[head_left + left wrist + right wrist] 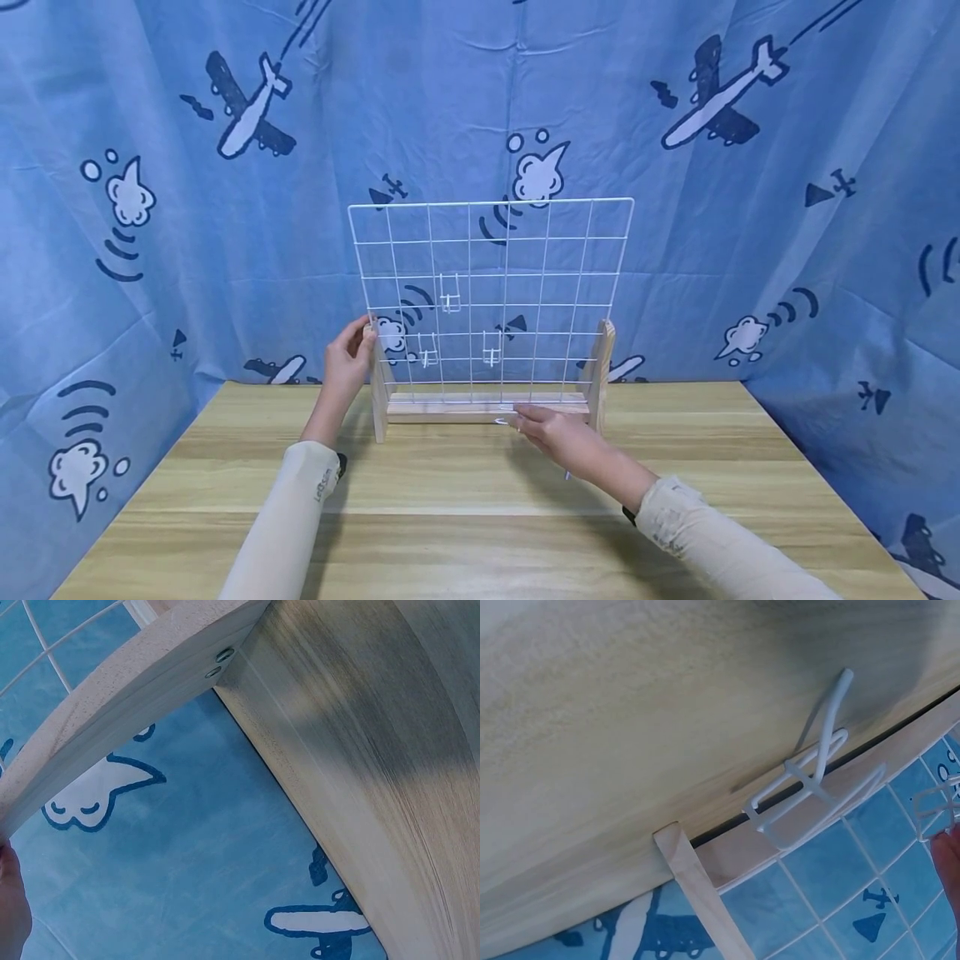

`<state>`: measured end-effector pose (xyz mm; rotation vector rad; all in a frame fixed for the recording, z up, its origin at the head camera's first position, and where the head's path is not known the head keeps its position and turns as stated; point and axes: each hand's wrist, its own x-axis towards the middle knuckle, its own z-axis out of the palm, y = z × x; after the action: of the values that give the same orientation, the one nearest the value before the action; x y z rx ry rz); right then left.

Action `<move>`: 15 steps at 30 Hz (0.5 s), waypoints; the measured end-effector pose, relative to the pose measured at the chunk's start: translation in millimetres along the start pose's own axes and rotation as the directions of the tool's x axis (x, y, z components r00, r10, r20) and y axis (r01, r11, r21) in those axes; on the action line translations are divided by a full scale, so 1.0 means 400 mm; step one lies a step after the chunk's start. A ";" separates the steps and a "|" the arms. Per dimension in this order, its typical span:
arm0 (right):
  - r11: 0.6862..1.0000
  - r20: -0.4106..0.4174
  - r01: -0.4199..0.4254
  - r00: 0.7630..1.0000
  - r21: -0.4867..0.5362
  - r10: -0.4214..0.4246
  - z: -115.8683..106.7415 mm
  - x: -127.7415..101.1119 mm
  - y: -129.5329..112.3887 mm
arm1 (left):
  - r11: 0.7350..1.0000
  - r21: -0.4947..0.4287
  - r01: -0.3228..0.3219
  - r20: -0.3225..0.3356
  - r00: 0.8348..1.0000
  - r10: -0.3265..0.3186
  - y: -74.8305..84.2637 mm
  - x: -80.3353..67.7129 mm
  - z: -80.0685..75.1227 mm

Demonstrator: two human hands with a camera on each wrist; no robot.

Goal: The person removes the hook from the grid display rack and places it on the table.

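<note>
A white wire grid panel point(525, 287) stands upright in a wooden stand point(597, 367). My left hand point(347, 362) grips the top of the stand's left side piece point(379, 400); in the left wrist view only part of this hand shows, at the edge of the wooden side piece point(112, 697). In front of the stand's lower bar, my right hand point(558, 433) pinches a white wire hook point(502, 421) at its fingertips. A second wire hook point(810, 780) hangs by the same hand, its end point(567, 476) sticking out below the palm.
Three white hooks hang on the grid: an upper hook point(450, 300), a lower left hook point(427, 354) and a lower right hook point(491, 354). The stand rests on a wood-grain table point(450, 533). A blue patterned curtain point(480, 100) surrounds the table's back and sides.
</note>
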<state>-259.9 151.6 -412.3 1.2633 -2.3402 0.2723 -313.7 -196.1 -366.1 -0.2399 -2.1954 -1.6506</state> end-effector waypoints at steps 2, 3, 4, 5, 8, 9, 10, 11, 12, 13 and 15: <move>1.000 0.023 -0.010 1.000 0.014 0.009 0.002 -0.003 -0.002 | 1.000 0.007 -0.010 -0.007 1.000 0.010 -0.006 0.000 0.001; 1.000 0.038 -0.015 0.999 0.017 0.014 0.004 -0.005 -0.003 | 1.000 0.011 -0.012 -0.008 1.000 0.012 -0.007 0.000 0.002; 1.000 0.050 -0.021 0.999 0.020 0.020 0.004 -0.006 -0.003 | 1.000 0.010 -0.011 -0.011 1.000 0.011 -0.008 0.000 0.002; 0.999 0.061 -0.025 0.998 0.020 0.024 0.006 -0.007 -0.004 | 1.000 0.010 -0.008 -0.013 1.000 0.009 -0.009 0.000 0.002; 0.999 0.084 -0.041 0.996 0.024 0.038 0.007 -0.009 -0.005 | 1.000 0.010 0.000 -0.014 1.000 0.000 -0.010 0.000 0.003; 0.999 0.088 -0.042 0.995 0.029 0.039 0.008 -0.009 -0.005 | 1.000 0.009 0.000 -0.014 1.000 0.000 -0.010 0.001 0.003; 0.999 0.092 -0.041 0.995 0.032 0.038 0.008 -0.009 -0.005 | 1.000 0.008 0.001 -0.015 1.000 0.000 -0.010 0.001 0.003; 0.999 0.093 -0.036 0.995 0.031 0.033 0.010 -0.009 -0.005 | 1.000 0.008 -0.001 -0.017 1.000 0.001 -0.010 0.002 0.004; 0.999 0.091 -0.030 0.995 0.032 0.027 0.011 -0.008 -0.004 | 1.000 0.008 -0.008 -0.021 1.000 0.008 -0.009 0.002 0.005; 0.999 0.090 -0.023 0.996 0.034 0.020 0.014 -0.008 -0.003 | 1.000 0.006 -0.014 -0.025 1.000 0.014 -0.009 0.003 0.005; 0.999 0.081 -0.006 0.997 0.035 0.003 0.018 -0.008 -0.001 | 1.000 0.007 -0.024 -0.031 0.999 0.024 -0.007 0.004 0.006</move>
<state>-260.5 150.9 -420.2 1.3089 -2.4171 0.2700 -316.7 -194.7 -368.6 -0.2364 -2.1657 -1.6234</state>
